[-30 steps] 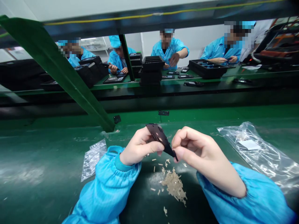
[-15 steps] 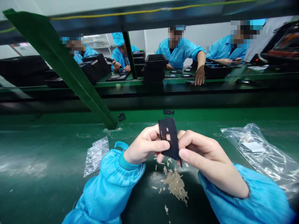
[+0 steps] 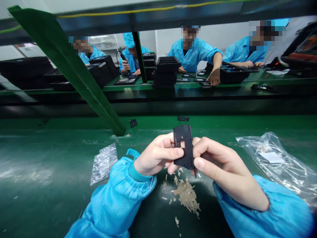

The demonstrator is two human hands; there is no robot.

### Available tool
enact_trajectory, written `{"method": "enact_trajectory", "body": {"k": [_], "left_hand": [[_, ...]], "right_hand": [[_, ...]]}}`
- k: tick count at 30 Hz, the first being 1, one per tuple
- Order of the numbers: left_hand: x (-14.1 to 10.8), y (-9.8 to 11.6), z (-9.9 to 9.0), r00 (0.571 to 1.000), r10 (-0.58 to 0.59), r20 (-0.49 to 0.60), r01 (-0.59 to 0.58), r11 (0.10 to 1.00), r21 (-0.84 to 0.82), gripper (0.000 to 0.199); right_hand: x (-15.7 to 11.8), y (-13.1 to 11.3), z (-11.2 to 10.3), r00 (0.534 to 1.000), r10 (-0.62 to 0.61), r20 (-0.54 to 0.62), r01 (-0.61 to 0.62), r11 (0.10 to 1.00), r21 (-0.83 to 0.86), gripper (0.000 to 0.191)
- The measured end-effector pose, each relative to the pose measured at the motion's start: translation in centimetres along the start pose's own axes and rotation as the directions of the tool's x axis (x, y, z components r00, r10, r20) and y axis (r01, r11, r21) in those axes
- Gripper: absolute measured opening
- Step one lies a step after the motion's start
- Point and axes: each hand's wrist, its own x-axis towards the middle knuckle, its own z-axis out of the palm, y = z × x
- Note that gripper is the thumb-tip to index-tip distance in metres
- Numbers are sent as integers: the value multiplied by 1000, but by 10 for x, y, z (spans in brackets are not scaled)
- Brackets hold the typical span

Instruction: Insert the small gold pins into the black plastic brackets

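Green bench (image 3: 49, 172) below: left hand (image 3: 157, 155) and right hand (image 3: 218, 165) pinch the upright black plate (image 3: 184, 147) between closed fingers (image 3: 173, 152), above tan scraps (image 3: 187, 195).

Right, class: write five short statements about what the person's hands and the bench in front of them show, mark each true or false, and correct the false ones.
1. Both hands, the left hand and the right hand, grip one flat black part. True.
2. The black part lies flat on the green bench. False: it is held upright above the bench.
3. A pile of small tan strips lies on the bench below the hands. True.
4. The large clear plastic bag lies to the left of the hands. False: it lies to the right; a smaller clear bag is on the left.
5. The person wears blue sleeves. True.
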Motion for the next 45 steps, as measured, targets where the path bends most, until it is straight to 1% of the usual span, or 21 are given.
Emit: {"method": "enact_trajectory", "body": {"k": [4,9,13,19,22,24,27,32,35,38,42,45], "left_hand": [[-1,0,3,999,-19,-32,19,1000,-8,21],[-1,-1,5,995,-48,-91,46,999,-25,24],[-2,-2,7,989,-63,-131,60,998,-31,26],[-4,-4,11,990,-49,-132,42,998,-55,21],[-4,-5,12,990,-36,-135,28,998,-56,18],[-5,-5,13,991,-34,-132,26,998,-60,16],[-5,-6,16,991,-16,-131,3,996,-94,14],[-8,-8,24,986,12,-164,-39,986,-161,12],[-9,-8,28,983,23,-180,-54,984,-172,11],[-10,-8,31,978,24,-209,-60,984,-166,12],[-10,-8,33,969,12,-245,-53,985,-162,14],[-9,-8,32,961,7,-275,-54,985,-163,15]], "right_hand": [[1,0,-1,1000,8,-7,-9,999,-42,15],[3,-2,-2,999,52,4,-52,998,-34,15],[3,-2,-3,999,51,17,-50,998,-36,15],[2,3,-3,999,33,17,-33,999,36,16],[2,5,-2,1000,21,16,-22,999,46,15],[2,6,-2,1000,-4,-1,4,1000,28,15],[3,6,1,996,-79,-44,78,997,-27,16],[4,7,4,981,-171,-96,159,980,-123,15],[5,8,5,967,-223,-121,199,962,-187,16],[5,11,4,947,-297,-123,254,926,-279,13],[6,17,4,911,-399,-102,325,848,-419,5],[8,20,5,895,-435,-103,345,820,-457,6]]}}
